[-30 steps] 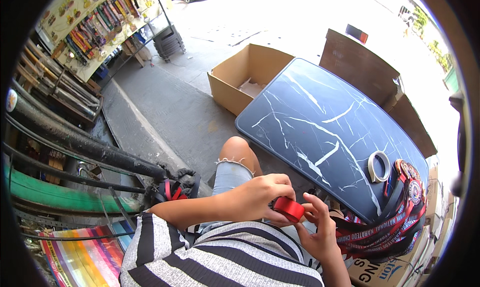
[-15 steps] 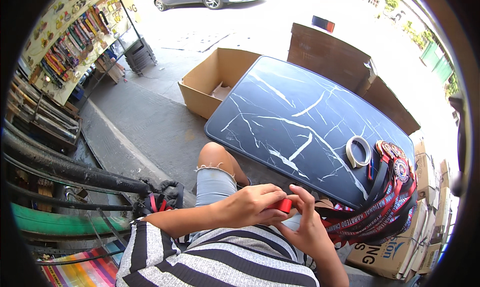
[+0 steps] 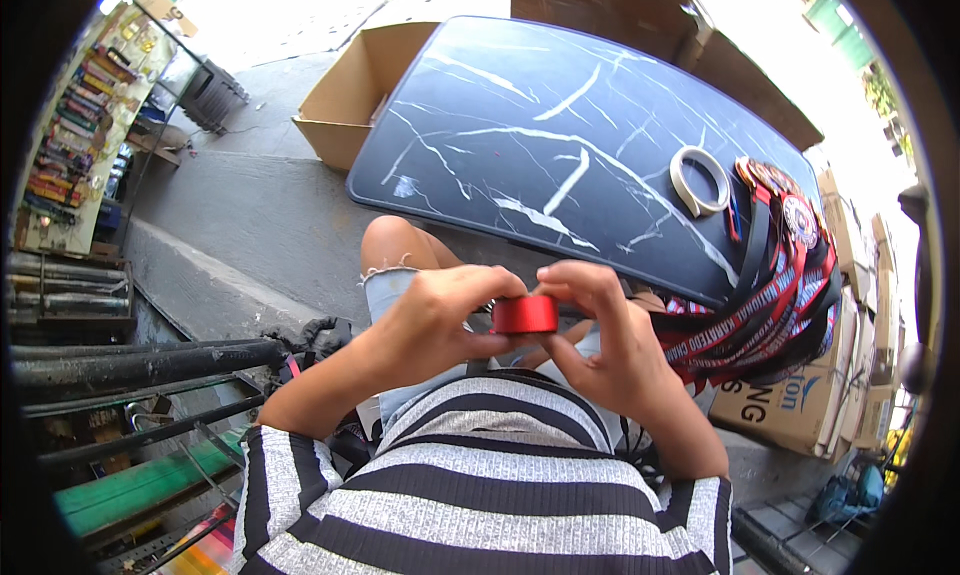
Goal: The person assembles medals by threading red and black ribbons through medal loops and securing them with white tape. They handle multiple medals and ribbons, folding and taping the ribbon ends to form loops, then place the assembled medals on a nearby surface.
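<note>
In front of my striped shirt, both hands hold a small, shiny red roll (image 3: 525,315), of tape or ribbon; I cannot make out which. My left hand (image 3: 440,310) pinches its left side, fingers above and thumb below. From the right, my right hand (image 3: 610,335) curls its fingers and thumb about the other end. The roll's curved side faces me. Beyond the hands stands a dark, white-veined table (image 3: 480,165). Near its right end lie a cream tape roll (image 3: 699,182), a pen (image 3: 734,218) and several medals (image 3: 798,218) with red and black ribbons (image 3: 740,320) hanging over the edge.
An open cardboard box (image 3: 340,100) stands by the table's left end, and a brown carton (image 3: 590,0) behind it. Flattened cardboard (image 3: 790,395) leans at the right. Black metal bars (image 3: 150,365) and a green beam (image 3: 150,485) are close on my left.
My view has shifted, so the table sits higher in the picture. The red roll has turned to show more of its side, and my left hand has moved from over it to its left.
</note>
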Motion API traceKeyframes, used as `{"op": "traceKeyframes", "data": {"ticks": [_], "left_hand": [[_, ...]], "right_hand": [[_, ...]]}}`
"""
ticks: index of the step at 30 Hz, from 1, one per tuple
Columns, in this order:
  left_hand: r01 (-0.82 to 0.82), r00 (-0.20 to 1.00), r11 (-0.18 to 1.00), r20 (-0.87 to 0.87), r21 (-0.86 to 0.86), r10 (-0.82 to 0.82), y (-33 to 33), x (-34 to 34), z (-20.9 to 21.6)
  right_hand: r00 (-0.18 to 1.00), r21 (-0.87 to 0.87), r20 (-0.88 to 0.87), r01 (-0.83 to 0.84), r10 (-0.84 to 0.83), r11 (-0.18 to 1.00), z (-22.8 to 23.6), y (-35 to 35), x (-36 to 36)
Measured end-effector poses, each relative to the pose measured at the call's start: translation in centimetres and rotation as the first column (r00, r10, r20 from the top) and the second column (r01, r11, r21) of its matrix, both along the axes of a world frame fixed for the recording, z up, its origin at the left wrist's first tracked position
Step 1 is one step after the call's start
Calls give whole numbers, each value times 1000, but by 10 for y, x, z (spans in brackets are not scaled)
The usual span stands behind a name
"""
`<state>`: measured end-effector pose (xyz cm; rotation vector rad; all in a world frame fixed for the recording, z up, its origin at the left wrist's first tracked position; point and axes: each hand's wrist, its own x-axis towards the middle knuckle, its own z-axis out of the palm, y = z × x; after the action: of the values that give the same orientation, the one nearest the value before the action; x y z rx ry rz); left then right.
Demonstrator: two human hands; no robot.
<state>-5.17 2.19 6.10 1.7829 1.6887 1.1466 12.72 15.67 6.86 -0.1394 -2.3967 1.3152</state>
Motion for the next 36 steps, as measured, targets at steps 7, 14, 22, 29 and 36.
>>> {"op": "traceKeyframes", "data": {"ticks": [7,14,22,29,36], "left_hand": [[-59,996,998,-66,-31,57,9,0,21],[-94,996,996,-8,-9,94,13,4,29],[-104,980,993,161,-64,113,16,12,35],[-264,839,928,537,263,86,23,17,56],[-464,823,784,527,412,211,16,25,84]], "right_hand": [[998,68,35,42,-44,997,22,16,4],[984,58,-140,119,-110,991,23,13,3],[976,79,-214,46,-28,996,19,20,-4],[984,-91,-75,157,-164,983,-49,8,10],[962,-67,267,71,-51,995,-156,-15,-7]]}}
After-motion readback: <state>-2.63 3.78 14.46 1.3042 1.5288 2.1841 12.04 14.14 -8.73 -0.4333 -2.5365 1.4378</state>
